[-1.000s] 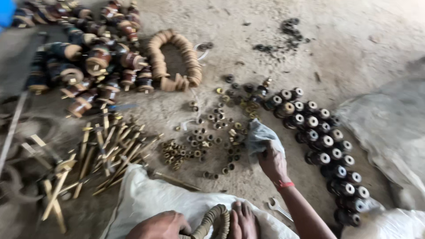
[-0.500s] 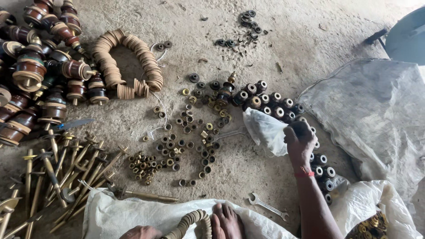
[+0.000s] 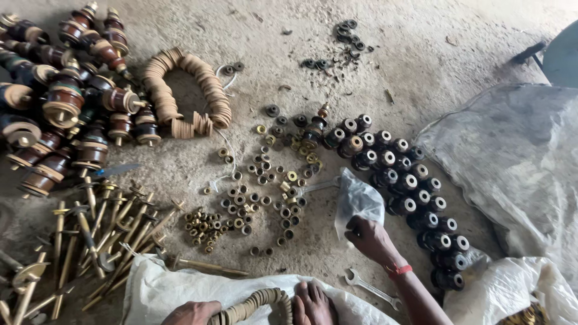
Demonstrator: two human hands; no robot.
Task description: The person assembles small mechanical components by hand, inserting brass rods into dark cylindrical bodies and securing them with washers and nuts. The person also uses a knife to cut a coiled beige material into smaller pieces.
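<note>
Right hand (image 3: 370, 239), lower right of frame, grip closed on clear plastic bag (image 3: 359, 201), contents unseen; left hand (image 3: 191, 313) at bottom edge, grip unclear.

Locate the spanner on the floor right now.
In the head view the spanner lies on the concrete at bottom centre-right, just left of the right hand's wrist, between the white sack and the row of black bushings.

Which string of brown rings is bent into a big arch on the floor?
The long string of tan washers at upper left, lying alone on the bare floor. The other string is shorter, rests on the white sack and is touched by the left hand.
</note>
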